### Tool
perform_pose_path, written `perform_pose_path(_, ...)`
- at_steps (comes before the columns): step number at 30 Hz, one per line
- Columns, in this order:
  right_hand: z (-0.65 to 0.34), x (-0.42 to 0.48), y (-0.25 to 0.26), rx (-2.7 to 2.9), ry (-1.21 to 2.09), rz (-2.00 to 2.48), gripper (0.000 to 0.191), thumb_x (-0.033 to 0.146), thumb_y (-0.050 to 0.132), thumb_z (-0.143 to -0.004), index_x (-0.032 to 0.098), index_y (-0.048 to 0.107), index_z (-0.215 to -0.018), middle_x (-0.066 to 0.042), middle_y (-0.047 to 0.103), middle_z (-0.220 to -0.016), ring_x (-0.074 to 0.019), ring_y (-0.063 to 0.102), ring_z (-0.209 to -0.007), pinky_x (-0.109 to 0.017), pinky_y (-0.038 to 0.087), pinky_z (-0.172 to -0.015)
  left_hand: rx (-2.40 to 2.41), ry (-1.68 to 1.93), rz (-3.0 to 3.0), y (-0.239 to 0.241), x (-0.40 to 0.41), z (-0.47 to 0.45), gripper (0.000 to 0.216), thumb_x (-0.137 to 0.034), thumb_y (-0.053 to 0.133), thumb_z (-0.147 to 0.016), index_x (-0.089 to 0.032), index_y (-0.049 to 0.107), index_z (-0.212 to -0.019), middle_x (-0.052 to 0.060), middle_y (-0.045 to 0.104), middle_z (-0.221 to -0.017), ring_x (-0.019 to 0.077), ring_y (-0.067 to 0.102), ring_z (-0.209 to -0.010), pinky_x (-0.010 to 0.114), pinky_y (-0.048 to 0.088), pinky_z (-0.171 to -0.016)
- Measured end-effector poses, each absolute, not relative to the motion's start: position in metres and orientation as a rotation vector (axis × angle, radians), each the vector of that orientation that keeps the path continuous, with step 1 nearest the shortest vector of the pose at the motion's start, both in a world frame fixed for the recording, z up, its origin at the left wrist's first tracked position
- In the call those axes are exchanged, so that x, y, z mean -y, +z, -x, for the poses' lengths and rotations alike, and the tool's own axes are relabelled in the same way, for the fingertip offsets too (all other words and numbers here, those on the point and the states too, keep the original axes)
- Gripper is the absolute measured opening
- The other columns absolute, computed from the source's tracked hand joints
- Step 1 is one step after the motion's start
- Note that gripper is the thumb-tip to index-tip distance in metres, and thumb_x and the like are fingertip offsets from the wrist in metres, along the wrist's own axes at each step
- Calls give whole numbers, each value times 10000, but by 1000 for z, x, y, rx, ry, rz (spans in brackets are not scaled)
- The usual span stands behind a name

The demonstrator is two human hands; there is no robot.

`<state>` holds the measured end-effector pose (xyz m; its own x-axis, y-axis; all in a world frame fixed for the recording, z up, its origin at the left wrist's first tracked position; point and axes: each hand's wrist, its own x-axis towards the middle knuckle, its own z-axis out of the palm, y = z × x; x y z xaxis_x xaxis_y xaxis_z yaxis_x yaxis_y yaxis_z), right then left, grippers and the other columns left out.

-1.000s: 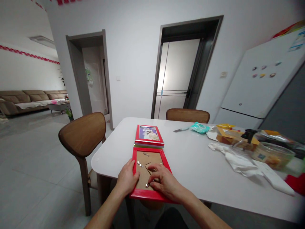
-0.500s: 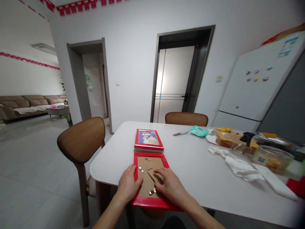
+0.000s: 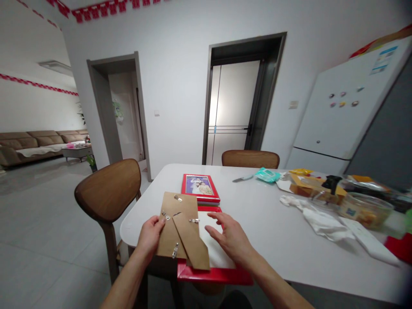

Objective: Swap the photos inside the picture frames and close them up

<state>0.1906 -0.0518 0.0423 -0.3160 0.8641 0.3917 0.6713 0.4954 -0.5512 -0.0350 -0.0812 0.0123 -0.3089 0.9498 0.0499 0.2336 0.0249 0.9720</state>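
Brown backing board (image 3: pixel 175 227) lifted clear of its frame, tilted up toward the camera, easel leg (image 3: pixel 191 242) swung out across its lower right. Pinched at the left edge by the left hand (image 3: pixel 149 234), thumb on the near face, fingers curled behind. Three small metal clips (image 3: pixel 166 215) visible on the board, plus a fourth on the leg near its lower end.

Below and to the right: open red frame (image 3: pixel 215 274) lying face down at the near table edge, a white sheet (image 3: pixel 214 246) exposed inside. Right hand (image 3: pixel 229 238) spread flat, palm down, gripping nothing, fingertips on or just above the white sheet; contact not certain.

Risks, as a judgement: board held by one edge only, so a slack pinch could let it drop onto the frame or off the near edge. Frame's near rim seems to overhang the white table (image 3: pixel 273 231); a push from the right hand could tip it off. Glass, if present under the sheet, not visible.

Count: two red frames, the second (image 3: pixel 200 188) face up with a photo, just beyond the open one. Two wooden chairs (image 3: pixel 107 193). One backing board, one leg. Well to the right: one teal packet (image 3: pixel 267 174), one white cloth (image 3: pixel 322 221), one glass bowl (image 3: pixel 365 210).
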Motion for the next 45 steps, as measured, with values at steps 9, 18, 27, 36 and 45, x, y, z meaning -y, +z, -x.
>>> perform_pose_path(9,-228,33,6,2114,270,1715,402,324,464,-683,179,501,-1056,-88,592,-942,-187,549,-818,-262,374,-681,-1800,1221,-1171,-1,85,107,348,-510,510,-561,-165,512,-603,-25,557,-523,138,531,-495,226,379,-474)
perform_pose_path(18,-228,24,9,2002,320,1749,421,171,439,-617,111,506,-1029,-128,613,-888,-223,561,-788,-295,377,-686,-2205,971,-1451,8,77,118,285,-310,574,-553,-149,579,-787,7,576,-596,196,548,-614,264,361,-560)
perform_pose_path(27,-229,44,32,1077,1636,1154,719,195,477,-650,214,140,-1284,-48,650,-789,-194,611,-594,-347,473,-589,-1998,1068,-1764,21,89,11,367,-307,490,-700,-194,499,-1050,45,553,-1032,163,524,-906,261,397,-781)
perform_pose_path(36,-222,55,46,966,1678,984,741,157,566,-621,249,215,-1268,-19,656,-756,-180,615,-636,-340,481,-634,-1491,1238,-1985,41,105,-101,632,-291,634,-592,-197,406,-1174,86,412,-1237,230,350,-1135,390,304,-952)
perform_pose_path(45,-220,48,40,1082,1595,1011,738,238,604,-616,247,240,-1258,23,624,-651,-124,566,-526,-253,456,-546,-1476,1193,-2270,51,115,-97,441,-226,588,-646,-207,466,-1069,50,548,-1034,209,484,-942,368,435,-812)
